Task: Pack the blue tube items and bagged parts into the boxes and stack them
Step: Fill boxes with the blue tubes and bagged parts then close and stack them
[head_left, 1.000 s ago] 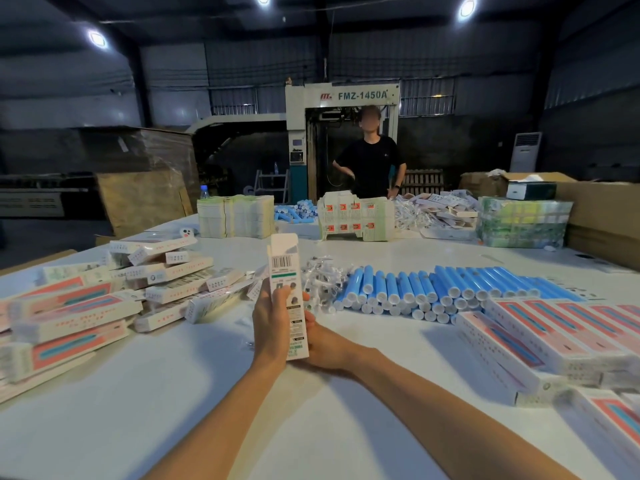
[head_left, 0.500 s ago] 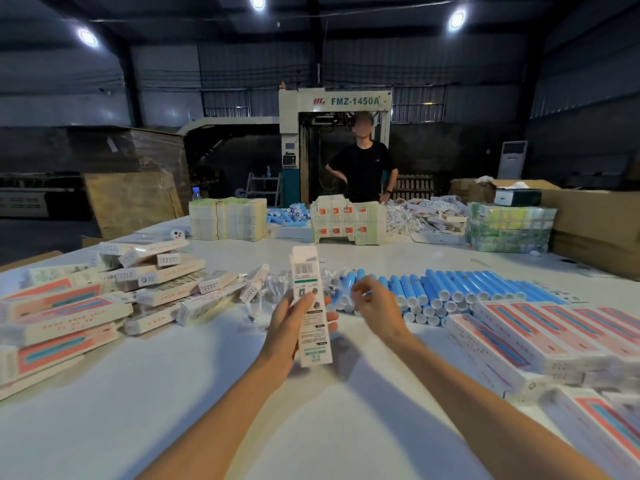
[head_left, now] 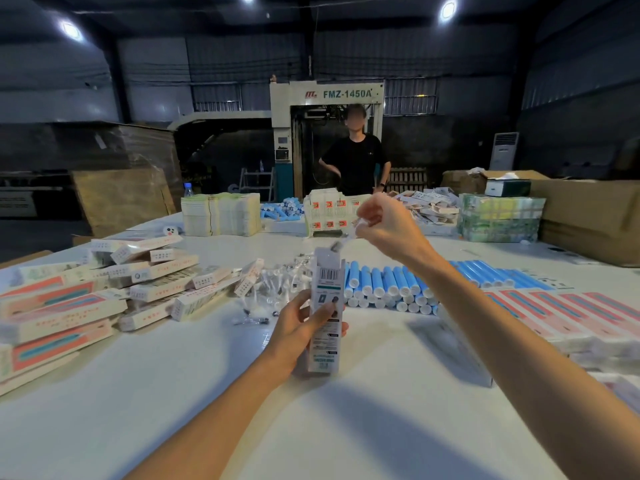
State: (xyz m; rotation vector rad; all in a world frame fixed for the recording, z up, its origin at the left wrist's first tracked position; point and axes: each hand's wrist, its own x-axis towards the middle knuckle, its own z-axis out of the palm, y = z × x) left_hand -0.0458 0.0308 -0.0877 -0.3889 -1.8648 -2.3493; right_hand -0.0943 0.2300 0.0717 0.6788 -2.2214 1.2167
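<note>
From my head camera, my left hand (head_left: 304, 329) wraps its fingers and thumb round a narrow white carton box (head_left: 327, 306), holding it upright over the near middle of the white table (head_left: 207, 393), barcode side toward me and its top end open. My right hand (head_left: 388, 226) is raised above and to the right of it, fingertips pinching a small clear bagged part (head_left: 341, 242) whose lower end hangs right at the box's open mouth. Just behind the box, to the right, a row of blue tubes (head_left: 398, 285) lies side by side, white caps toward me. To the left of the box, a loose heap of bagged parts (head_left: 273, 289) sits on the table. Packed boxes (head_left: 59, 317) are piled at the left, and more boxes with pink and blue fronts (head_left: 571, 313) lie at the right. At the far edge a person in a black shirt (head_left: 356, 164) stands before a machine marked FMZ-1450A (head_left: 325, 95).
</note>
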